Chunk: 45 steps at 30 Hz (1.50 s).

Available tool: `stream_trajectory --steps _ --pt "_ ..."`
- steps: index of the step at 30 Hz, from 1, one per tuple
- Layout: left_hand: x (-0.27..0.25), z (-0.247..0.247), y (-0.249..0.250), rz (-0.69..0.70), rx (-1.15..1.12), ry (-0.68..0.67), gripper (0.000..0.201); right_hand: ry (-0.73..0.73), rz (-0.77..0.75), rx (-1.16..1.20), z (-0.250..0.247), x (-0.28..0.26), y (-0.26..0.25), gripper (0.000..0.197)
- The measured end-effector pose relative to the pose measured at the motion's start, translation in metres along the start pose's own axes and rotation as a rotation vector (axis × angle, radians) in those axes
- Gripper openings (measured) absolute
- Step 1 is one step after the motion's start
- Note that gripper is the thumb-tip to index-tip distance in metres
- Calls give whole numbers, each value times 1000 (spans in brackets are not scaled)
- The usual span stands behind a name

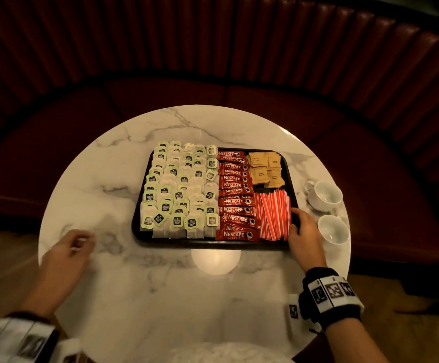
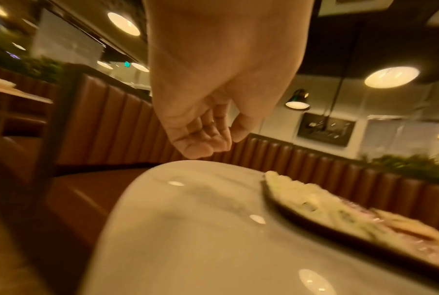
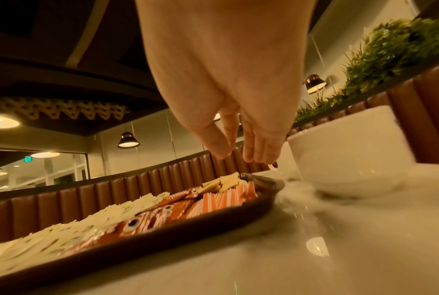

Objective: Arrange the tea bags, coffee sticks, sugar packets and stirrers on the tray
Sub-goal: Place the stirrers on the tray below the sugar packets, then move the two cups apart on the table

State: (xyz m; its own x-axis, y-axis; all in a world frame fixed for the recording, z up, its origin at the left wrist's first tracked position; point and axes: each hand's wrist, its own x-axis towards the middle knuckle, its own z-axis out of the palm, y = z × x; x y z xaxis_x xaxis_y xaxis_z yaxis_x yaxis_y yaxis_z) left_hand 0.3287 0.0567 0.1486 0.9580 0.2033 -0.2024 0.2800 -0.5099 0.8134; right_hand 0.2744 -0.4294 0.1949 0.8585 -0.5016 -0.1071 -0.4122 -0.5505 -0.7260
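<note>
1. Left hand [image 1: 67, 248], lower left of head view: grip released, fingers loosely curled, nothing in it. It hovers over the bare marble table [image 1: 108, 179], well apart from the tray [image 1: 136, 218].
2. Tea bags [image 1: 179, 195], left half of tray: overlapping rows, a few overhanging the far rim. Judged very light, soft and floppy, paper tags loose. Best taken by pinching the tag or a bag edge; a sideways push would likely drag neighbours.
3. Coffee sticks [image 1: 235, 196], centre column: glossy film, likely slippery, semi-stiff. Pinch across the short width.
4. Sugar packets [image 1: 265, 167], upper right of tray: small flat paper squares, light, loosely piled. Take by an edge.
5. Stirrers [image 1: 273, 216], lower right of tray: thin, stiff, bundled side by side. Judged prone to roll or scatter; square up by pressing along the side rather than lifting singly.
6. Right hand [image 1: 303, 231], at the tray's right rim beside the stirrers: grip released, fingers extended, holding nothing; contact with rim or stirrers cannot be settled.
7. Two white cups [image 1: 328, 195], right of the tray, close to the right hand; knock risk.
</note>
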Motion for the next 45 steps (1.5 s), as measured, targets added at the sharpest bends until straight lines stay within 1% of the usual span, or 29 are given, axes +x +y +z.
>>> stream_trajectory --steps 1,2,3,5,7,9,11,12,17,24,29,32,36,40,43,45 --pt "-5 20 30 26 -12 -57 10 -13 11 -5 1 -1 0 47" --pt "-1 32 41 39 8 -63 15 -26 27 -6 2 -3 1 50" --pt "-7 46 66 21 -15 -97 21 -35 52 -1 3 -3 -1 52" --pt "5 63 61 -43 -1 -130 31 -23 97 18 6 -3 0 54" --pt "13 74 59 -118 -36 -142 36 14 121 32 10 1 4 49" --pt "15 82 59 -175 -93 -158 34 35 146 17 14 5 8 39" --pt "19 86 57 -214 -134 -180 31 40 187 -23 16 8 11 37" --pt "21 87 56 -210 -140 -183 30 40 204 -44 17 11 11 38" --pt "27 80 62 -205 -153 -166 25 61 247 -85 20 20 9 33" --pt "50 53 63 -164 -95 -141 28 86 198 -64 39 17 -15 37" --pt "61 41 62 -170 -98 -113 32 84 223 -61 56 20 -29 42" --pt "68 38 57 -176 -115 -111 35 76 238 -72 62 20 -32 49" --pt "69 39 56 -190 -144 -108 36 85 241 -93 66 22 -32 50" --pt "67 38 58 -135 -105 -129 39 82 245 -94 66 21 -34 49" --pt "64 35 63 -128 -91 -150 40 52 238 -93 63 18 -36 50" --pt "59 33 71 -92 -17 -138 39 13 229 -100 58 18 -36 47"
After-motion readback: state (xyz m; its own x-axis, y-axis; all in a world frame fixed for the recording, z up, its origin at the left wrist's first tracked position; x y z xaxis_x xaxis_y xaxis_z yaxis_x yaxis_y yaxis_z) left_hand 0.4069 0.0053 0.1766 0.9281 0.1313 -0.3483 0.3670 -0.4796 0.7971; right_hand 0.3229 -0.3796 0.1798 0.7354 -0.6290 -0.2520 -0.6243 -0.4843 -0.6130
